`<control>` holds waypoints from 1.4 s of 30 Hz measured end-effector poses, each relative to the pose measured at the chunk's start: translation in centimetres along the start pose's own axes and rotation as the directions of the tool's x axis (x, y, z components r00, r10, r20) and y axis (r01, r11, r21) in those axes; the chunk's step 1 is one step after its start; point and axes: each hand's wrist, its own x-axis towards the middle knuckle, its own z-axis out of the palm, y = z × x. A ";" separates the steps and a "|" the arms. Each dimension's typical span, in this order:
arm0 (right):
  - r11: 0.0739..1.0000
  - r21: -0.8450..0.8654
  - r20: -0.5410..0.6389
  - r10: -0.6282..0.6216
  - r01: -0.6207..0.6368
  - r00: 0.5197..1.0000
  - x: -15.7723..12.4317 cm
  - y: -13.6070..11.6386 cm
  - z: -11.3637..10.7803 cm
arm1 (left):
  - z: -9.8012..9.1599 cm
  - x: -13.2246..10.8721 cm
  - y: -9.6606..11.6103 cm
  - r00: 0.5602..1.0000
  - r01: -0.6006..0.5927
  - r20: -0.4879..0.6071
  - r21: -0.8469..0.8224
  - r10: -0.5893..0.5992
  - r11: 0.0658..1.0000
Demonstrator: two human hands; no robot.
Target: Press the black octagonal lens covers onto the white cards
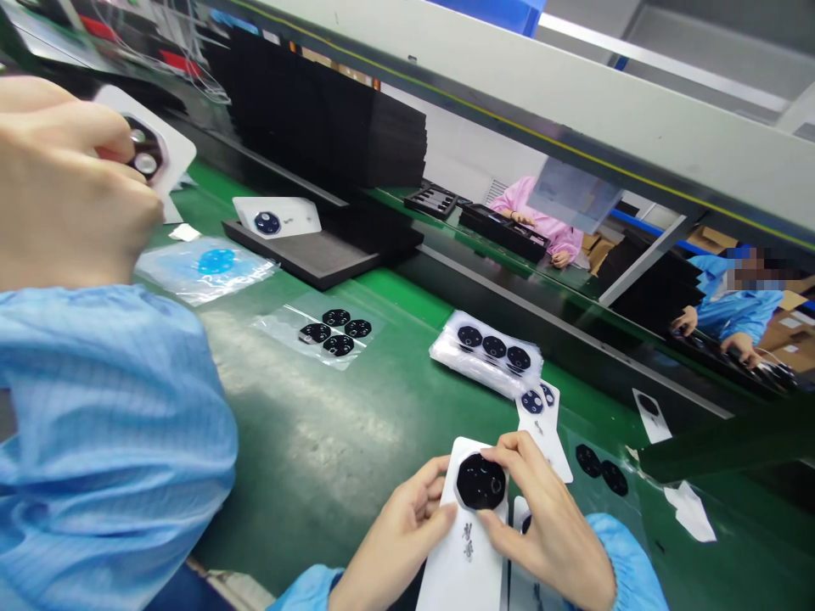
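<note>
My left hand grips the left edge of a white phone back cover with dark characters on it. At the cover's upper end sits a black camera lens cover, and my right hand has its thumb and forefinger on opposite edges of it. Partly hidden beneath my right hand lies another white back cover. Just beyond are a back cover with a dark lens piece and a stack of bagged black lens covers. On the right lie two loose lens covers.
Close on the left, a co-worker's hand holds a white back cover. Black lens covers lie on clear film on the green table. A black foam tray stands behind. Two people work beyond the divider.
</note>
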 end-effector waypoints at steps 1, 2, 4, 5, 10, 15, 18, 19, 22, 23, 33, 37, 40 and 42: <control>1.000 0.001 0.006 -0.003 0.003 1.000 0.0 0.0 0.0 | 0.0 0.0 0.0 1.000 -0.002 0.001 0.003 0.002 1.000; 1.000 0.003 0.011 -0.006 0.006 1.000 0.0 0.1 0.0 | 0.1 -0.1 0.1 1.000 -0.004 0.003 0.004 0.004 1.000; 1.000 0.004 0.017 -0.011 0.011 1.000 0.0 0.1 0.1 | 0.1 -0.1 0.0 1.000 -0.005 0.005 0.006 0.005 1.000; 1.000 0.004 0.017 -0.010 0.010 1.000 0.0 0.1 0.1 | 0.1 -0.2 0.0 1.000 -0.004 0.006 0.006 0.004 1.000; 1.000 0.006 0.020 -0.004 0.003 1.000 0.2 0.1 0.1 | 0.0 -0.1 -0.1 1.000 -0.003 0.011 0.009 0.003 1.000; 1.000 0.017 0.037 -0.003 0.002 0.999 0.3 0.2 0.1 | -0.1 0.0 -0.2 0.999 -0.012 0.032 0.018 0.011 1.000; 1.000 0.010 0.034 -0.012 0.011 0.999 0.4 0.3 0.1 | -0.2 0.1 -0.2 0.999 -0.012 0.034 0.019 0.012 1.000; 1.000 0.005 0.030 -0.015 0.015 0.999 0.5 0.3 0.1 | -0.2 0.1 -0.3 0.999 -0.013 0.036 0.019 0.012 1.000; 1.000 -0.003 0.022 -0.021 0.021 1.000 0.5 0.3 0.1 | -0.2 0.1 -0.3 0.999 -0.016 0.036 0.021 0.016 1.000; 1.000 -0.005 0.023 -0.020 0.020 1.000 0.5 0.3 0.0 | -0.2 0.1 -0.2 0.999 -0.014 0.033 0.022 0.013 1.000; 1.000 -0.013 0.015 -0.017 0.018 1.000 0.4 0.4 0.1 | 0.0 0.1 0.1 1.000 -0.006 0.019 0.021 0.005 1.000; 1.000 -0.008 0.018 -0.019 0.019 1.000 0.4 0.4 0.0 | 0.1 0.0 0.1 1.000 -0.013 0.023 0.024 0.013 1.000; 1.000 -0.006 0.018 -0.021 0.021 1.000 0.3 0.4 -0.1 | 0.0 0.0 0.2 0.999 -0.016 0.029 0.027 0.015 1.000; 1.000 -0.011 0.014 -0.025 0.025 1.000 0.2 0.4 -0.1 | 0.0 0.1 0.2 0.999 -0.025 0.028 0.033 0.024 0.999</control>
